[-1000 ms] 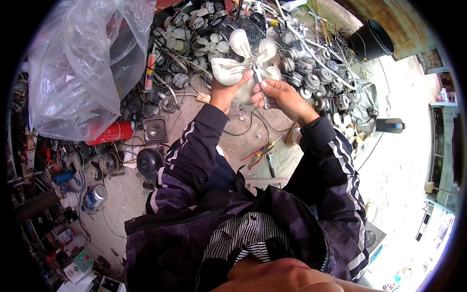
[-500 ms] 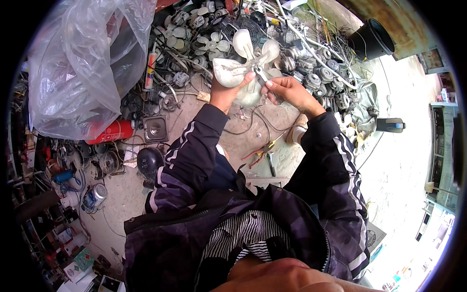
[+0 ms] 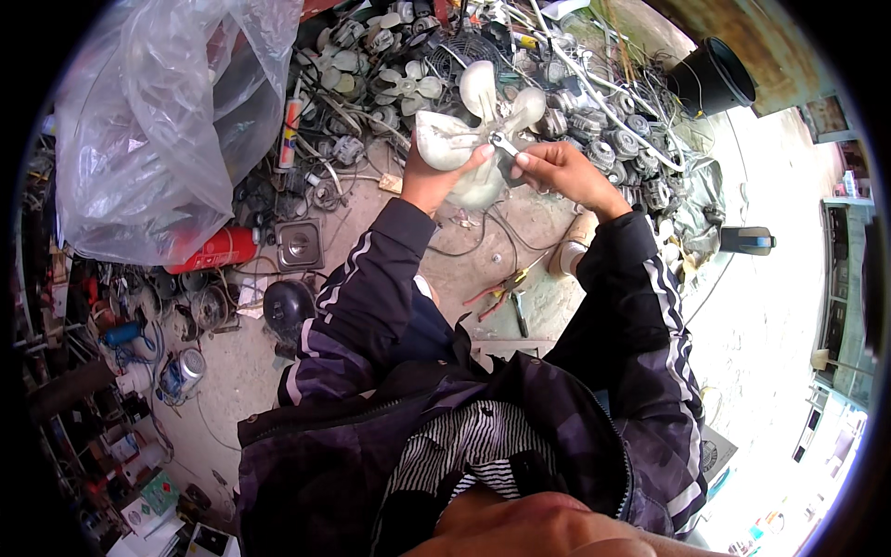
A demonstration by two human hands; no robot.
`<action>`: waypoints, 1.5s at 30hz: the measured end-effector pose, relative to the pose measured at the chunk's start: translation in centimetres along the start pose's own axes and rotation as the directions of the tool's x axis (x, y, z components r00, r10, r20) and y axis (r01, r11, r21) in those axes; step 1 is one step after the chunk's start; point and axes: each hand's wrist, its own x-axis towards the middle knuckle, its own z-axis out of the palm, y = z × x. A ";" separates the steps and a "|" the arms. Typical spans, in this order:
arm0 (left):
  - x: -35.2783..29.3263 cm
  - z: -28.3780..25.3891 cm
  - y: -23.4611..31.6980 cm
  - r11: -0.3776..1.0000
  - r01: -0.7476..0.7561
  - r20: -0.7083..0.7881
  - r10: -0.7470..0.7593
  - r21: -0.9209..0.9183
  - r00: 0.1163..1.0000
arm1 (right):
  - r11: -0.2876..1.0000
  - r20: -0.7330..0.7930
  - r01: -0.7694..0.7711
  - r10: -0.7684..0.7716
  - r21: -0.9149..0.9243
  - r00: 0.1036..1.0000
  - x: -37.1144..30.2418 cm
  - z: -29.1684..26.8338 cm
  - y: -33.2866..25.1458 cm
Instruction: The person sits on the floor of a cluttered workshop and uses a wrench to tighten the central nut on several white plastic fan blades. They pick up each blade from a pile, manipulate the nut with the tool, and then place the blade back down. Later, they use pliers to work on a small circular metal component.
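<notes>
Over the floor in front of me is a pale, cloudy plastic fan blade with several rounded paddles. My left hand grips it from the left, thumb pressed near its hub. With thumb and fingers, my right hand pinches a small metal wrench, whose head sits at the hub's centre. On the floor below the hands lie pliers with red and yellow handles. Beside them is a dark-handled tool whose kind I cannot make out.
Small motors and cables are heaped beyond my hands, with another fan blade among them. At left are a clear plastic bag, a red cylinder and a metal pan. A black bucket stands far right.
The fan blade has shifted slightly right and down and turned a little. The wrench now points down and to the right from the hub, with my right hand still on it.
</notes>
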 end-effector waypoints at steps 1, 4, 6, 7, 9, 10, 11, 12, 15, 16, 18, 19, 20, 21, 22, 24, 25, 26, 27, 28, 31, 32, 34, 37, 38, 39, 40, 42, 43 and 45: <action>0.2 -0.3 -0.1 0.996 -0.036 0.018 0.035 0.078 0.999 | 0.995 -0.047 0.026 -0.031 -0.099 0.998 0.0 -0.4 0.2; 0.3 -1.0 -0.4 0.944 -0.123 0.060 0.110 0.305 0.992 | 0.884 -0.153 0.105 -0.194 -0.456 0.969 -0.1 -1.2 0.3; 0.2 -1.2 -0.4 0.883 -0.148 0.065 0.133 0.445 0.989 | 0.659 -0.155 0.144 -0.373 -0.738 0.915 -0.5 -1.5 -0.2; 0.2 -1.3 -0.2 0.859 -0.098 0.063 0.076 0.503 0.995 | 0.505 -0.113 0.179 -0.495 -0.845 0.862 -0.7 -1.3 -0.2; 0.3 -1.1 -0.7 0.887 -0.117 0.040 0.111 0.447 0.993 | 0.577 -0.159 0.135 -0.430 -0.806 0.889 -0.9 -1.0 -0.5; 0.4 -1.0 -0.8 0.899 -0.129 0.028 0.129 0.419 0.991 | 0.610 -0.180 0.112 -0.397 -0.785 0.900 -0.9 -1.0 -0.6; 0.4 -0.8 -0.9 0.949 -0.104 0.036 0.098 0.298 0.995 | 0.782 -0.190 0.110 -0.281 -0.614 0.941 -0.8 -1.0 -0.3; 0.6 -0.5 -0.5 0.982 -0.076 0.051 0.069 0.173 0.996 | 0.909 -0.172 0.080 -0.163 -0.409 0.972 -0.7 -1.1 0.1; 0.5 0.4 0.7 0.996 0.033 0.024 -0.031 -0.080 0.999 | 0.999 -0.032 0.039 -0.038 0.034 0.999 -0.7 -0.3 0.5; 0.3 0.4 0.9 0.987 0.069 0.002 -0.070 -0.142 0.998 | 0.989 0.018 0.036 -0.039 0.144 0.999 -0.6 0.5 0.4; 0.2 0.5 0.9 0.983 0.101 -0.022 -0.105 -0.151 0.994 | 0.978 0.041 0.007 -0.016 0.209 0.999 -0.5 1.7 0.0; 0.1 0.6 1.3 0.979 0.114 -0.028 -0.120 -0.170 0.992 | 0.972 0.032 -0.010 0.002 0.236 0.999 -0.5 2.2 -0.2; 0.0 0.7 1.6 0.974 0.127 -0.033 -0.135 -0.188 0.990 | 0.964 0.023 -0.026 0.021 0.264 1.000 -0.5 2.5 -0.2; -0.1 0.9 1.6 0.972 0.130 -0.040 -0.140 -0.195 0.989 | 0.966 0.019 -0.026 0.022 0.258 1.000 -0.5 2.4 0.0; -0.1 1.0 1.6 0.971 0.132 -0.046 -0.144 -0.202 0.988 | 0.958 0.019 -0.029 0.024 0.285 1.000 -0.5 2.5 0.1; -0.1 1.1 1.3 0.969 0.130 -0.051 -0.144 -0.211 0.988 | 0.940 0.022 -0.034 0.028 0.339 0.999 -0.3 3.0 0.1; -0.1 1.2 1.1 0.968 0.126 -0.049 -0.139 -0.215 0.989 | 0.941 0.011 -0.038 0.036 0.337 0.999 -0.3 3.1 0.2; 0.0 1.2 1.0 0.968 0.121 -0.047 -0.134 -0.219 0.990 | 0.942 0.000 -0.042 0.045 0.334 0.999 -0.2 3.2 0.3; -0.1 1.2 1.2 0.968 0.130 -0.042 -0.142 -0.213 0.989 | 0.942 -0.010 -0.048 0.054 0.332 0.998 -0.2 3.2 0.4; -0.2 1.3 1.5 0.968 0.139 -0.038 -0.151 -0.207 0.988 | 0.945 -0.011 -0.056 0.063 0.322 0.998 -0.2 3.1 0.4; -0.2 1.3 1.4 0.971 0.129 -0.037 -0.139 -0.201 0.990 | 0.951 -0.011 -0.084 0.092 0.299 0.996 -0.3 2.9 0.1; -0.3 1.2 1.3 0.973 0.119 -0.038 -0.129 -0.200 0.991 | 0.950 -0.008 -0.095 0.102 0.296 0.995 -0.3 2.9 0.0; -0.1 1.1 0.9 0.987 0.084 -0.043 -0.090 -0.136 0.995 | 0.959 -0.003 -0.092 0.096 0.267 0.995 -0.3 2.6 0.1; -0.2 1.2 0.7 0.996 0.026 -0.061 -0.032 -0.087 0.998 | 0.986 0.000 -0.048 0.049 0.160 0.999 -0.1 1.7 0.6; -0.2 1.2 0.6 0.997 0.007 -0.068 -0.012 -0.079 0.998 | 0.994 -0.012 -0.035 0.036 0.106 0.999 0.1 1.4 0.8; -0.2 1.2 0.6 0.997 0.012 -0.063 -0.017 -0.081 0.998 | 0.999 -0.024 -0.022 0.023 0.050 0.999 0.2 1.2 1.0; -0.2 1.1 0.5 0.996 0.018 -0.057 -0.023 -0.084 0.998 | 0.999 -0.024 -0.008 0.009 0.034 1.000 0.4 0.8 1.2; -0.2 0.7 0.2 1.000 0.004 -0.041 -0.006 -0.031 0.999 | 1.000 -0.023 0.019 -0.019 0.002 1.000 0.5 0.2 1.3; -0.1 0.3 -0.2 1.000 -0.016 -0.031 0.017 0.025 0.999 | 0.990 -0.085 0.016 -0.028 -0.138 0.996 0.4 0.1 1.1; 0.0 -0.4 -0.6 0.974 -0.104 0.005 0.105 0.199 0.994 | 0.915 -0.202 -0.018 -0.070 -0.404 0.977 -0.1 -0.5 0.6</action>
